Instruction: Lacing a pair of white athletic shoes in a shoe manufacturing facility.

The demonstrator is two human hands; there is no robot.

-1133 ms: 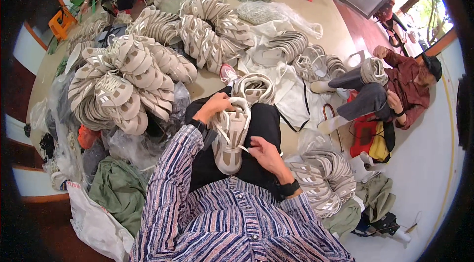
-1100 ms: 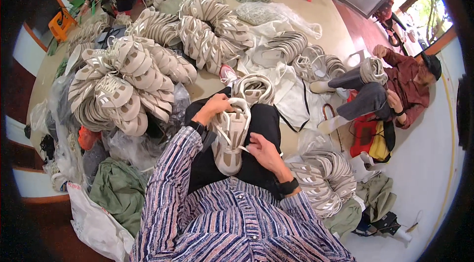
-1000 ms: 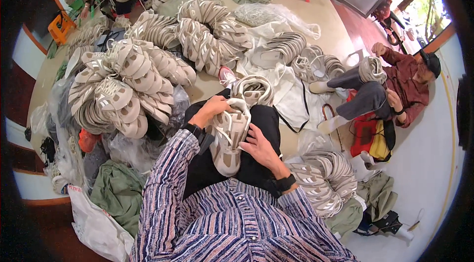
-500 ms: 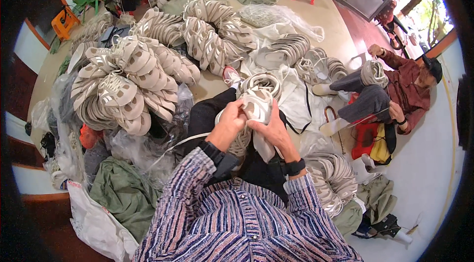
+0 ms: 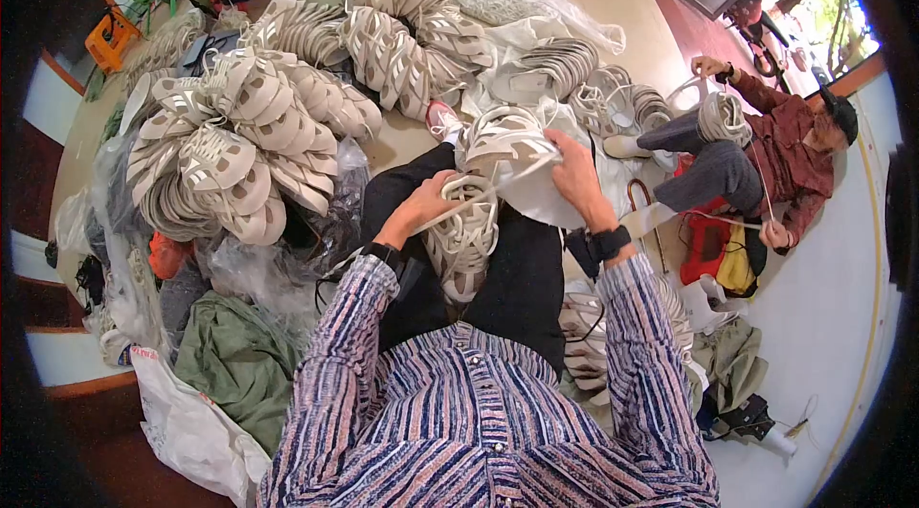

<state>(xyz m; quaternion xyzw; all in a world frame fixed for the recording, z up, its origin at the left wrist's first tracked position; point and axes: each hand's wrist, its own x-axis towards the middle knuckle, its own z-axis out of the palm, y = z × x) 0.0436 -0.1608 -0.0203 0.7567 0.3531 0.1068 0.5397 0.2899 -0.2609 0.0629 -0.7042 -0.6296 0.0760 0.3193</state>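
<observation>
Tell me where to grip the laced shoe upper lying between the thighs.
I'd pinch the left edge of the laced shoe upper near its far end, coming from the left, where the left hand is. Its rounded toe points toward the wearer, and the laces crossing its middle would probably hinder a grip from above.

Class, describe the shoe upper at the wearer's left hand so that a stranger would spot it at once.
Start from the striped shirt at bottom centre and move up to the black trousers. Between the legs sits a beige laced shoe upper, toe toward the shirt. Unlike the heaped uppers at the left, it has the left hand at its far end.
</observation>
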